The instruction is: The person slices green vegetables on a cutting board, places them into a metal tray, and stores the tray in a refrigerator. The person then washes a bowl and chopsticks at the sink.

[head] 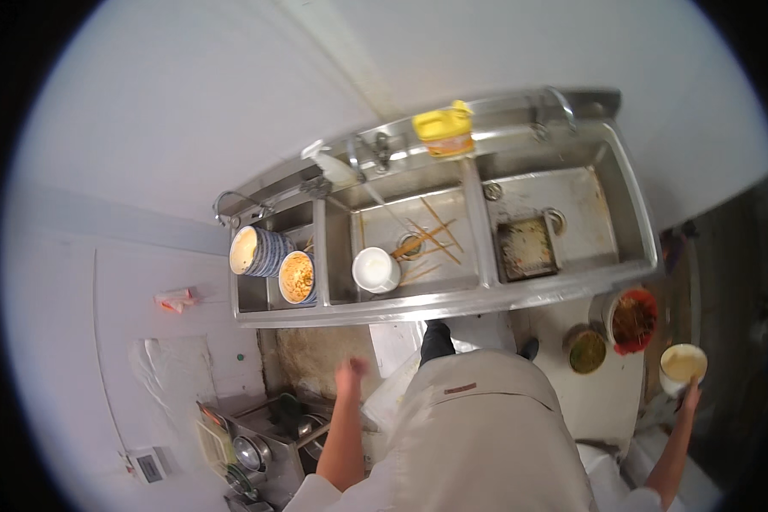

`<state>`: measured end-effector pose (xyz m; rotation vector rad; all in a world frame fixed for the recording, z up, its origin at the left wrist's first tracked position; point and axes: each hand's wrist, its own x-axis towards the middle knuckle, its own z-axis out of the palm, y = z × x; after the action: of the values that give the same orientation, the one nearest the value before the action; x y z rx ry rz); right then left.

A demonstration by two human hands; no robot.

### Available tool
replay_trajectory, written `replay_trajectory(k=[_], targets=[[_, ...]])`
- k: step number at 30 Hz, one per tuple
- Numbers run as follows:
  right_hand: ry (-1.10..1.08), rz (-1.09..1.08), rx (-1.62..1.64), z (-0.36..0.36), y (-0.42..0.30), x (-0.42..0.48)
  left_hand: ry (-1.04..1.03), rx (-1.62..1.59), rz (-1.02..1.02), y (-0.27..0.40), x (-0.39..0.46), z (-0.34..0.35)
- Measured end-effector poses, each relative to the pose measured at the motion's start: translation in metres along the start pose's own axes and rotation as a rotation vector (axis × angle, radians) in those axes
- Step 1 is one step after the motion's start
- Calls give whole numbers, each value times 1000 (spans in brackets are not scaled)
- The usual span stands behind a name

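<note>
My right hand [691,393], out at the far right, grips a white bowl [675,385] with a yellowish inside. Beside that bowl stand a red-lined bucket [654,307] of food scraps and a smaller container [587,353] of greenish-brown matter, both on the floor. My left hand [352,372] hangs below the front edge of the steel sink [416,313]; its fingers look curled and I see nothing in them. In the middle basin are a white cup-like container [376,270] and several scattered chopsticks [441,240]. A thin stream of water falls there.
The left basin holds a stack of patterned bowls [270,253] and a soiled bowl [297,276]. A square strainer tray [526,248] lies in the right basin. Along the back ledge stand a spray bottle [333,168] and a yellow jug [445,131]. A rack with pots [251,453] is at lower left.
</note>
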<state>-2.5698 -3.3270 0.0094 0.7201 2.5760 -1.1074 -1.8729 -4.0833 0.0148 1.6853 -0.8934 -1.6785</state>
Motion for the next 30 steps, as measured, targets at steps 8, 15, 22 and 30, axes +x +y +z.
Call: replay_trajectory(k=[8,15,22,30], targets=[[-377,106,541,205,-224,-384,-430,-490,-148,164,242,241],[-863,93,458,452,-346,-509,-803,-517,-365,188,333,362],[-976,6,331,626,-421,-553,-951,75,-418,206,308,296],[-787,-711,-446,659,-436,-531,-463,34,-31,192,286,258]])
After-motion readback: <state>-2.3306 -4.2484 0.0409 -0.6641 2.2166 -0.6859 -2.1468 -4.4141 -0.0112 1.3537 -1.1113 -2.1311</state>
